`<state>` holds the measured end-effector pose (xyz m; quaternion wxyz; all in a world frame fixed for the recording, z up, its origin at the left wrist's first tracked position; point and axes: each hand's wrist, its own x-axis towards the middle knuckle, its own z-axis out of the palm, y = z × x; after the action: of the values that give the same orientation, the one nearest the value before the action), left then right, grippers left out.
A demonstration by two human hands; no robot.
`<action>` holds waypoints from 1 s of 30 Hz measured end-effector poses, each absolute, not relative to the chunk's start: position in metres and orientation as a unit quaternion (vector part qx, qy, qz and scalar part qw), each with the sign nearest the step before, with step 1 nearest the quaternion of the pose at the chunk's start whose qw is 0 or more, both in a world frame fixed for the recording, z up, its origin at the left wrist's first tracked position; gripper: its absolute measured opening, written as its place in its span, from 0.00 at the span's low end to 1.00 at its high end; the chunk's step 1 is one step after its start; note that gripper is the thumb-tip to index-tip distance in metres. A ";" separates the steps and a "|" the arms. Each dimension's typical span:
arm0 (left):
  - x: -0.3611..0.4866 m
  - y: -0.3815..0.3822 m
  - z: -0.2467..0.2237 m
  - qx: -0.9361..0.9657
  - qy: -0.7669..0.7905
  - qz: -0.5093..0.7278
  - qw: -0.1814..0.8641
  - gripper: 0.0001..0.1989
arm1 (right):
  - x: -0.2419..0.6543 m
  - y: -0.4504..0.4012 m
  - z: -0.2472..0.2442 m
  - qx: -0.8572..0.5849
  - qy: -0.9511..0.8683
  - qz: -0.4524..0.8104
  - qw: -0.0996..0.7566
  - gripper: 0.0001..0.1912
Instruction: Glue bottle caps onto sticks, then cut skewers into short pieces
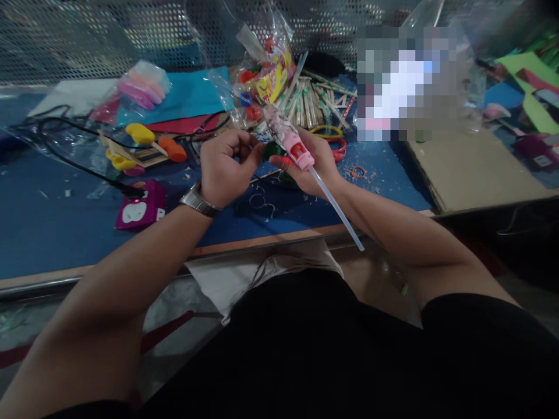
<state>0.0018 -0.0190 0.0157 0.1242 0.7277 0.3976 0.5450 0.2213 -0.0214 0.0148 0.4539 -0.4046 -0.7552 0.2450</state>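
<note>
A pink hot glue gun [292, 139] is gripped in my right hand [321, 160], with a long translucent glue stick [336, 208] sticking out of its back end toward me. Its nozzle end points away, over the clutter, and looks smeared. Between my hands is a small dark green round piece, like a bottle cap [273, 152]. My left hand [229, 166], with a metal watch on the wrist, is closed and pinches the cap's left edge. The right thumb reaches close to the cap; whether it touches cannot be made out.
A purple power box [140, 205] with a black cable stands at the left. Nearby sits a stick frame [146, 154] with coloured caps. Wooden sticks [308, 105], a bag of caps [273, 75] and coloured paper [196, 93] lie behind. A cardboard sheet [484, 169] is at right.
</note>
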 end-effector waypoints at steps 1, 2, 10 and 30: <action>0.002 -0.020 0.016 0.731 0.389 0.550 0.109 0.19 | 0.221 -0.022 0.016 -0.404 -0.755 0.247 0.453 0.33; 0.002 -0.021 0.017 0.735 0.380 0.554 0.096 0.17 | 0.221 -0.022 0.016 -0.400 -0.755 0.249 0.455 0.33; -0.001 -0.023 0.020 0.729 0.385 0.560 0.083 0.17 | 0.223 -0.009 0.008 -0.364 -0.727 0.257 0.523 0.38; -0.006 -0.005 0.009 0.798 0.263 0.476 0.261 0.27 | 0.224 -0.028 0.021 -0.353 -0.733 0.329 0.479 0.36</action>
<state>-0.0060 -0.0055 0.0091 0.2610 0.7978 0.2625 0.4760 0.2241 -0.0281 0.0213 0.4792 -0.3534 -0.7332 0.3285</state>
